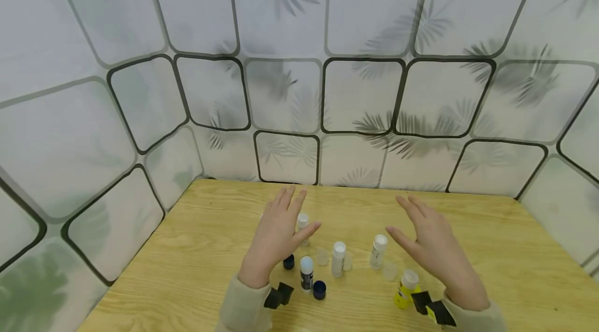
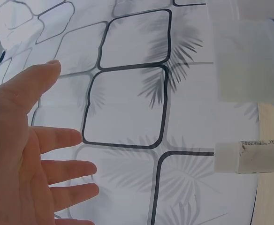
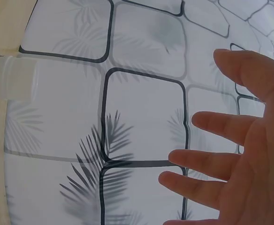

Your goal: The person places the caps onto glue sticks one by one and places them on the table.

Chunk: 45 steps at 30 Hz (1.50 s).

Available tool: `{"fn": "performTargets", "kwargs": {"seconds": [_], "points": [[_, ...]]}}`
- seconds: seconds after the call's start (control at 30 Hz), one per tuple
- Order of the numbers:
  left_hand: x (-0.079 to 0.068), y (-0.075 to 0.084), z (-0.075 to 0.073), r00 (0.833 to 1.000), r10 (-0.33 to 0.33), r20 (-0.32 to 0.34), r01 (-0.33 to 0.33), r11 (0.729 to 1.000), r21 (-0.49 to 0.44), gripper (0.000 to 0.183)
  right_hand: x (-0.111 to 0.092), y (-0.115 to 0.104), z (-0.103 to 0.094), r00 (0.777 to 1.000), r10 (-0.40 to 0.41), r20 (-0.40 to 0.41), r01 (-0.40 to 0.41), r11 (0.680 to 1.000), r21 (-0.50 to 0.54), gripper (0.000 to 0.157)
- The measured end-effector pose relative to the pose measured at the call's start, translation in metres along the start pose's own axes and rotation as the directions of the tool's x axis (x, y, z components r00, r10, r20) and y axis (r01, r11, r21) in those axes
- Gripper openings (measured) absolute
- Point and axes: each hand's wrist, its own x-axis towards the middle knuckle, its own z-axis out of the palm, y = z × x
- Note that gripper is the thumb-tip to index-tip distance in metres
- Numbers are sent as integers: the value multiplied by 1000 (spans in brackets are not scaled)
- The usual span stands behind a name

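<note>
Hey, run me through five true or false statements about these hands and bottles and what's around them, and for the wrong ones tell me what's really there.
1. The left hand and the right hand both hold nothing. True.
2. The yellow bottle is nearer the left hand than the right. False: it is nearer the right hand.
3. A dark cap lies beside the dark-labelled bottle. True.
4. The table is covered with a black cloth. False: its surface shows light wood grain.
5. The backdrop behind the table is one plain color. False: it is patterned with outlined blocks and leaf shapes.
</note>
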Motion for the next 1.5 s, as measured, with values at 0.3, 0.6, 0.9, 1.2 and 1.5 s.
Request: {"fn": "performTargets", "kwargs": {"seconds": [0.3, 0.6, 0.9, 1.2, 1.5], "points": [[1, -1, 1, 998, 41, -38, -40, 999, 35, 65, 0, 1, 0, 997, 50, 65, -54, 997, 50, 56], [1, -2, 2, 995, 88, -55, -82, 991, 102, 56, 0, 1, -1, 987, 89, 131, -99, 993, 69, 59], [0, -1, 3, 997, 78, -27, -76, 995, 69, 50, 1, 1, -2, 982, 110, 152, -120, 991, 61, 58], [-1, -2, 3, 998, 57, -19, -56, 997, 49, 47, 1, 0, -2, 978, 118, 169, -130, 990, 60, 61], [-1, 5, 1, 998, 55, -8, -55, 998, 19, 47, 2, 0, -1, 977, 110, 180, -125, 990, 70, 59]]}}
